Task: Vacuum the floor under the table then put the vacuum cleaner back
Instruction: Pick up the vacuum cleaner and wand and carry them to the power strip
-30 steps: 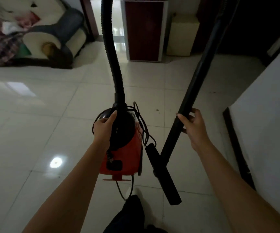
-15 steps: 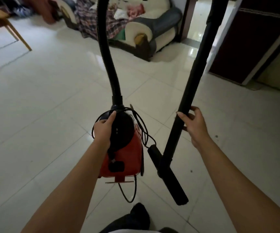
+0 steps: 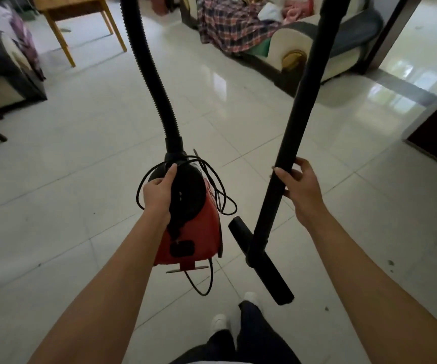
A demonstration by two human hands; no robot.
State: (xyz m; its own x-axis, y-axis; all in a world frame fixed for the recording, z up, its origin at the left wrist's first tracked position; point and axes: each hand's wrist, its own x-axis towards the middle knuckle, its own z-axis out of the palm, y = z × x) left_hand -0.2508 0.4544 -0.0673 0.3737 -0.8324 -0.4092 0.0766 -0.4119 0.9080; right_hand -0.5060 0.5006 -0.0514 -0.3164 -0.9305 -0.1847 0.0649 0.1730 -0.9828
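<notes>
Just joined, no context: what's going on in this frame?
A person is carrying a vacuum cleaner across a tiled floor. The left hand grips the top of its red body, with the cord looped loosely around it. The right hand holds the black tube, whose nozzle hangs near the person's feet. The hose arches up out of frame. A wooden table stands ahead, upper left, well away from the nozzle.

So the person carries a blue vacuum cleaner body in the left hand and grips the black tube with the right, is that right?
Not quite: the head view shows the vacuum cleaner body is red, not blue. The left hand carries it; the right hand grips the black tube.
</notes>
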